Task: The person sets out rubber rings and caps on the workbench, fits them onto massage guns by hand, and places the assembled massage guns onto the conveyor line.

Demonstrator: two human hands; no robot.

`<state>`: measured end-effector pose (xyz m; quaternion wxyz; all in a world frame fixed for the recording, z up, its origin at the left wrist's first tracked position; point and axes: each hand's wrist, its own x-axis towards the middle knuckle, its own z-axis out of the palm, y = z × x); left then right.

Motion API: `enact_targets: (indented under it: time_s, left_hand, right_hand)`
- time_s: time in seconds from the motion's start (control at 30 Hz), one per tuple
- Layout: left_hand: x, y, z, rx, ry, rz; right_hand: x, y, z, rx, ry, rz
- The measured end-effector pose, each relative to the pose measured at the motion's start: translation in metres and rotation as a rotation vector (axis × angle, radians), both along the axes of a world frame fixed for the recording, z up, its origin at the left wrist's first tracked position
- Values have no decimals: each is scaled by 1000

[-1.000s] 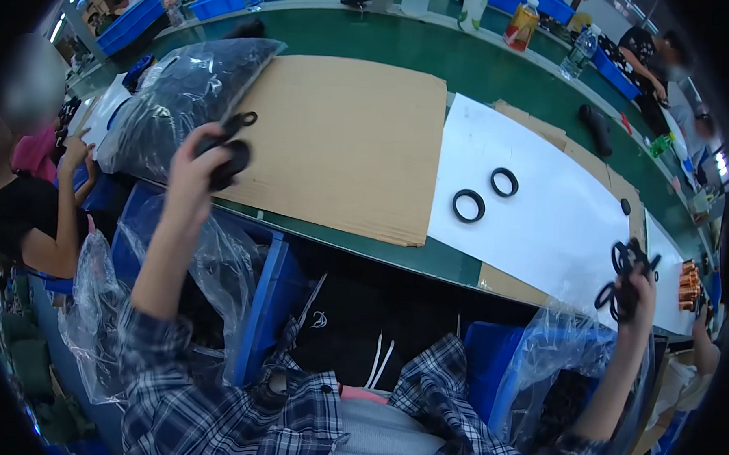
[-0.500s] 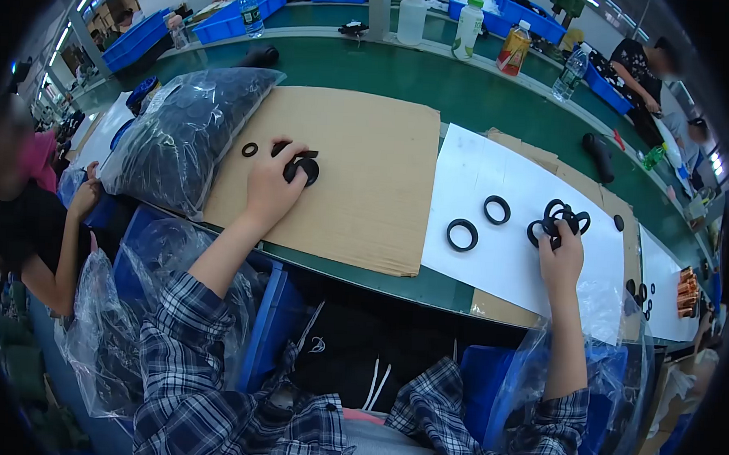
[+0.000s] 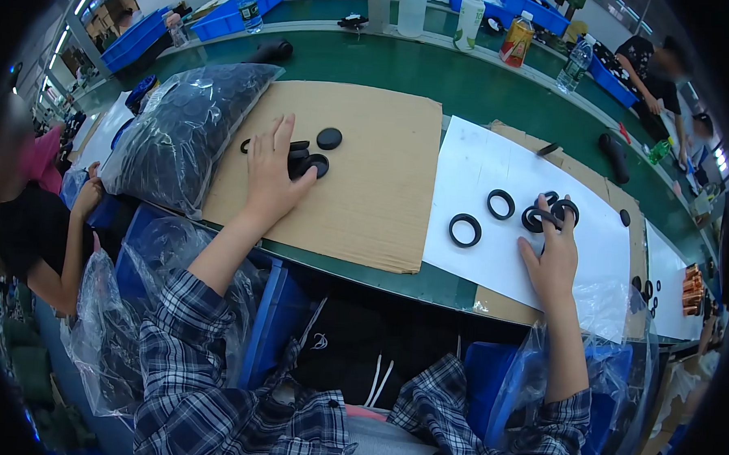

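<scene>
My left hand (image 3: pixel 276 172) rests on the brown cardboard (image 3: pixel 367 179) with its fingers spread, over several black round parts (image 3: pixel 320 165) that it partly covers. A black disc (image 3: pixel 328 138) lies just beyond its fingertips. On the white sheet (image 3: pixel 493 266), my right hand (image 3: pixel 553 256) has its fingers apart among several black rings (image 3: pixel 567 212), touching them without a grip. Left of that hand, two more black rings lie flat, one nearer (image 3: pixel 465 230) and one farther (image 3: pixel 500 204).
A clear bag of black parts (image 3: pixel 182 122) lies at the cardboard's left. Plastic-lined blue bins (image 3: pixel 266 329) stand below the table edge. Bottles (image 3: pixel 517 41) line the far ledge. Copper-coloured parts (image 3: pixel 692 291) sit at the right. Other people work at left and back right.
Both hands came inward from the sides with black parts, then their fingers opened. The parts now lie on the cardboard and the white sheet, and a black disc shows beyond my left hand.
</scene>
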<state>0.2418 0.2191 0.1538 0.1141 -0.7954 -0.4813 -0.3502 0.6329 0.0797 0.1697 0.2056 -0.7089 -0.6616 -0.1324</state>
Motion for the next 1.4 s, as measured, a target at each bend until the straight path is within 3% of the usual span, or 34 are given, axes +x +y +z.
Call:
enact_targets:
  time_s: [0.17, 0.47, 0.6, 0.67, 0.73, 0.83, 0.93, 1.1, 1.2, 1.33, 1.4]
  left_hand:
    - [1, 0, -2, -44, 89, -34]
    - [3, 2, -3, -77, 103, -75]
    - [4, 1, -1, -107, 99, -83]
    - [5, 1, -1, -112, 96, -79]
    - [4, 2, -2, -104, 104, -65]
    - [5, 1, -2, -107, 104, -57]
    - [6, 3, 0, -108, 113, -52]
    - [7, 38, 28, -67, 99, -73]
    - [3, 101, 34, 14, 162, -33]
    - [4, 194, 32, -122, 321, 258]
    - [7, 231, 28, -315, 294, 401]
  right_hand:
    - [3, -7, 5, -80, -76, 23]
    - [15, -3, 48, -520, 42, 26]
    - [26, 18, 67, -602, 179, 90]
    - [32, 34, 78, -702, 298, 5]
    - [43, 50, 80, -669, 485, -94]
    - [53, 79, 67, -357, 435, -139]
    - [68, 115, 22, 124, 175, -39]
    - [105, 153, -35, -164, -7, -64]
    - [80, 140, 5, -340, 294, -37]
    - [64, 119, 14, -321, 70, 64]
    - [53, 112, 24, -387, 129, 51]
